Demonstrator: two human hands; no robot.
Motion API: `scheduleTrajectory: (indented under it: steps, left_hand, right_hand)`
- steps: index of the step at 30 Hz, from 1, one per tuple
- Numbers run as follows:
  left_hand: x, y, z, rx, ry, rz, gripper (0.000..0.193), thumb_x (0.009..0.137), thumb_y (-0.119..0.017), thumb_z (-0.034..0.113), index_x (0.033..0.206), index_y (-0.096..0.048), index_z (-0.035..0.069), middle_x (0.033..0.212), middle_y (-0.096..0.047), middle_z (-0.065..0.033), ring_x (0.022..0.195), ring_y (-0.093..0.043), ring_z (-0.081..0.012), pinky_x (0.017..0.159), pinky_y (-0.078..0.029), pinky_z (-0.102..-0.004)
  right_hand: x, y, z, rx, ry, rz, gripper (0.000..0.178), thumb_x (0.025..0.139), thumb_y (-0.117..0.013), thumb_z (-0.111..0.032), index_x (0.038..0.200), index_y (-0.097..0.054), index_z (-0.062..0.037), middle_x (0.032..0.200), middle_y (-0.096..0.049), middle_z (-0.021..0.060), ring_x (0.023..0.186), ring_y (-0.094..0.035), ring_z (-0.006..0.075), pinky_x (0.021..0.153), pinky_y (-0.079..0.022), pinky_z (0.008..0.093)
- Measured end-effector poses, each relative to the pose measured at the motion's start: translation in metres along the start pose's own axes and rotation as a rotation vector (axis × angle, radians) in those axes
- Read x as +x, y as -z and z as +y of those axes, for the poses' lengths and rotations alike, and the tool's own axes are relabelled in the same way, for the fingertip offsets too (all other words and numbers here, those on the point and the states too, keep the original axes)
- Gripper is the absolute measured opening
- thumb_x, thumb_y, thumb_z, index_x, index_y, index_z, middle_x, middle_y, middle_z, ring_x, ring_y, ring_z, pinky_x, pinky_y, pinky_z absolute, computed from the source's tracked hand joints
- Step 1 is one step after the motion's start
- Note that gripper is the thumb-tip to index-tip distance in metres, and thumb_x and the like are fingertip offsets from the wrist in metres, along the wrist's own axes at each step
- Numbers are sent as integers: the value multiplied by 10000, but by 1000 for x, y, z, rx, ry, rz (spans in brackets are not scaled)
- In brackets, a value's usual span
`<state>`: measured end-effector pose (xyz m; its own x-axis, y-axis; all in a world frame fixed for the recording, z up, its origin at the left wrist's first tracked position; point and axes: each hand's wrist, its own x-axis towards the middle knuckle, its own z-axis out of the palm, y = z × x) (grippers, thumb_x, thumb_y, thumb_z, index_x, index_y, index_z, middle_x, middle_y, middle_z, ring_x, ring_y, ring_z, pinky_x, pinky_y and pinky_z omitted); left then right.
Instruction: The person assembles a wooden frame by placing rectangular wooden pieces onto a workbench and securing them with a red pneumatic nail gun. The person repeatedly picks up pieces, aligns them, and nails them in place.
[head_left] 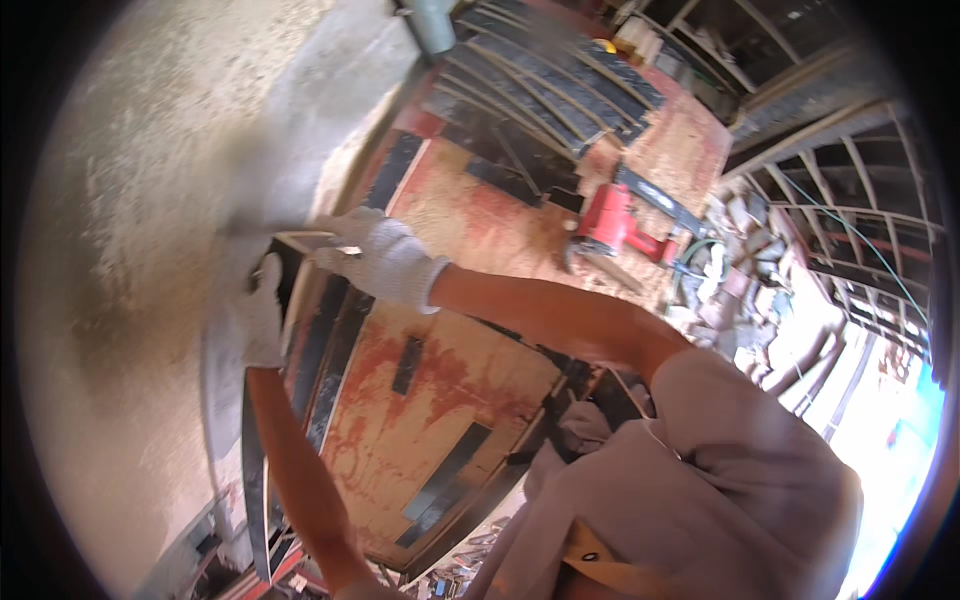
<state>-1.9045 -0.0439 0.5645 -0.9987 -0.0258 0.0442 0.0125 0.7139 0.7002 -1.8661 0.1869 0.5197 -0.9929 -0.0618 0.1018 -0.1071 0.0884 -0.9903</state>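
So there's a person in white knit gloves here, left hand [262, 322] wrapped around a long, narrow black-faced board [289, 270] with a pale edge, held upright-ish off the near side of the plywood surface [495, 385]. Right hand [388, 262] has its fingers bent at the top end; can't tell if it's actually gripping. The plywood's blotched red, with flat black strips [447, 484] on it. Farther over there's a red, pistol-shaped power tool [607, 222] beside a black bar [660, 200] with pale lettering, too blurry to read.
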Motion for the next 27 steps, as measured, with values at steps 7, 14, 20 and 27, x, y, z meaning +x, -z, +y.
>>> scheduleTrajectory:
  steps: [7,14,20,27]
  left_hand:
    - [0,-7,3,-43,55,33,326,942,-683,225,1142,-727,-29,1028,-740,-73,901,-662,-156,819,-514,-316]
    - [6,-5,3,-17,54,77,312,901,-687,316,1075,-759,67,922,-758,-87,862,-701,-181,795,-520,-324]
    - [-13,2,4,101,211,111,303,902,-659,371,1032,-768,121,923,-753,-103,882,-719,-251,810,-533,-363]
    - [-2,-7,14,78,149,87,325,903,-637,351,1004,-745,61,838,-717,-93,785,-665,-202,740,-508,-352]
  right_hand:
    - [-165,254,202,-1181,-571,32,728,893,-657,-326,1414,-259,-9,1237,-575,295,1109,-610,415,949,-507,480]
    - [-221,325,309,-1069,-844,-32,1166,768,-755,-269,1569,28,58,1140,-640,296,1030,-667,392,862,-559,475]
    - [-148,296,191,-524,-942,-124,465,791,-777,-217,1142,-559,-3,763,-644,72,621,-641,187,529,-534,355]
    - [-64,232,-57,113,-778,-282,372,842,-804,-173,1148,-646,-32,679,-583,-5,513,-553,122,475,-462,291]
